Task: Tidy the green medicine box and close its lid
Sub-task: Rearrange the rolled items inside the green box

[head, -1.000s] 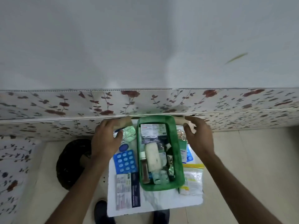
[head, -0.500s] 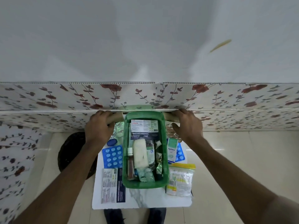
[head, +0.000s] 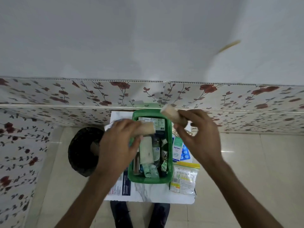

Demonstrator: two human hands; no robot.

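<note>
The green medicine box [head: 148, 179] stands open on a small white marble-look table [head: 148, 194], filled with a white bandage roll [head: 146, 152], a printed carton, bottles and foil strips. My left hand [head: 118, 145] holds a beige bandage roll [head: 147, 128] over the box's left side. My right hand [head: 199, 137] holds a second beige roll [head: 172, 116] above the box's far right corner. I cannot see a lid clearly; a green edge shows behind the box by the wall.
Right of the box lie a green-and-white carton [head: 177, 148], a blue pill blister [head: 185, 153] and a bag of cotton swabs [head: 184, 180]. A leaflet [head: 122, 185] lies left of it. A dark round basket [head: 83, 150] sits on the floor. A floral wall panel stands behind.
Both hands have lifted from the table's far edge, each bringing up a beige roll; the left one has come over the box, and the right is raised beside its far corner.
</note>
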